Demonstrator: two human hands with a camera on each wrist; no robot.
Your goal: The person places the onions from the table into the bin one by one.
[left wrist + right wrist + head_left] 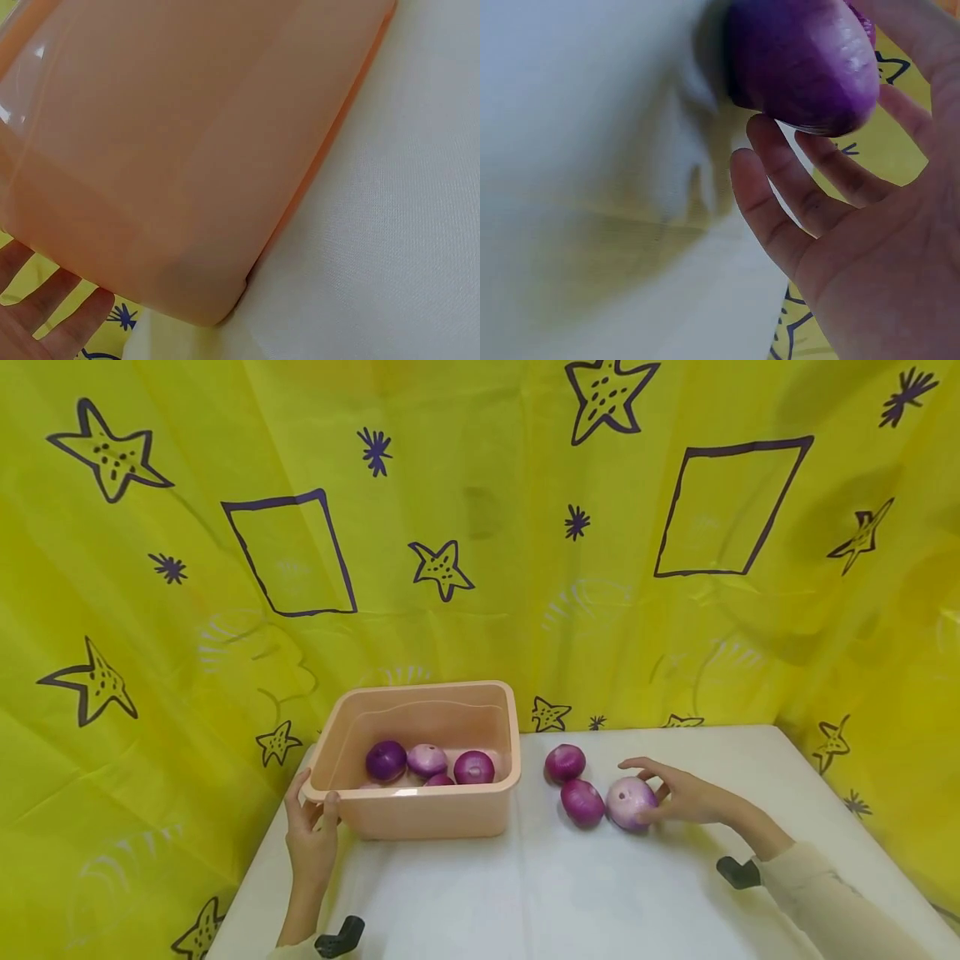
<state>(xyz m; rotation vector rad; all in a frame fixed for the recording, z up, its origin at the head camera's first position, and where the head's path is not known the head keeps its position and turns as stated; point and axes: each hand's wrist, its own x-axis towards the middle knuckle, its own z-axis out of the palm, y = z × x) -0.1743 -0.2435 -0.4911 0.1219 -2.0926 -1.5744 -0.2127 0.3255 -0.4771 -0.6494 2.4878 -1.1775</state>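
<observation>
Against a yellow curtain (480, 460), your left hand (310, 850) grips a peach bin (435, 818), your right hand (692, 797) spreads loosely round a pale onion (628, 802), another onion (439, 780) half-hidden inside.

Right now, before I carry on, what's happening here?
A person's left hand holds the rim of a peach-coloured, rectangular plastic bin with several round purple and pale onions inside. The right hand is at a pale, purple-tinged round onion, fingers loosely spread about it. That onion sits on the white table beside two round, deep purple onions.
</observation>
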